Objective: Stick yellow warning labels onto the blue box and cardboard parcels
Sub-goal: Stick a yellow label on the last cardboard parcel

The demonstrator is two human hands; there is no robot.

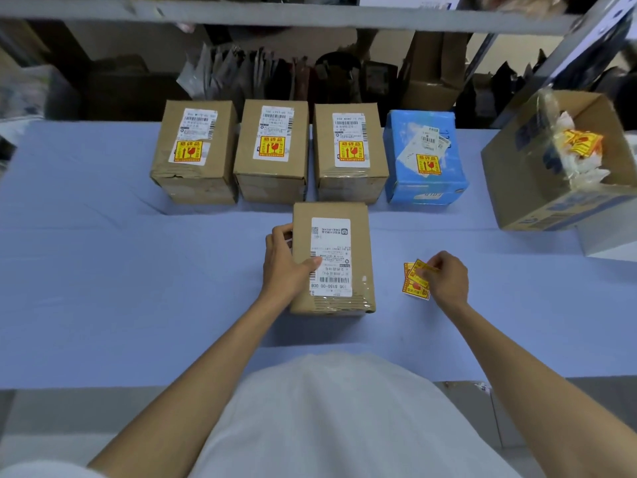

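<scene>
A cardboard parcel [344, 208] with a white shipping label stands near me on the blue table; it carries no yellow label. My left hand [284, 267] grips its left side, thumb on top. To its right my right hand [448, 279] pinches a yellow warning label [425, 269] above a small pile of yellow labels [413, 288] lying on the table. Behind stand three cardboard parcels [196, 153] [272, 150] [350, 153] and a blue box [425, 157], each bearing a yellow warning label.
An open cardboard carton [537, 188] at the right holds crumpled label backing and yellow scraps. The blue table cloth [103, 270] covers the work surface. A shelf [275, 15] with bags and boxes runs along the back.
</scene>
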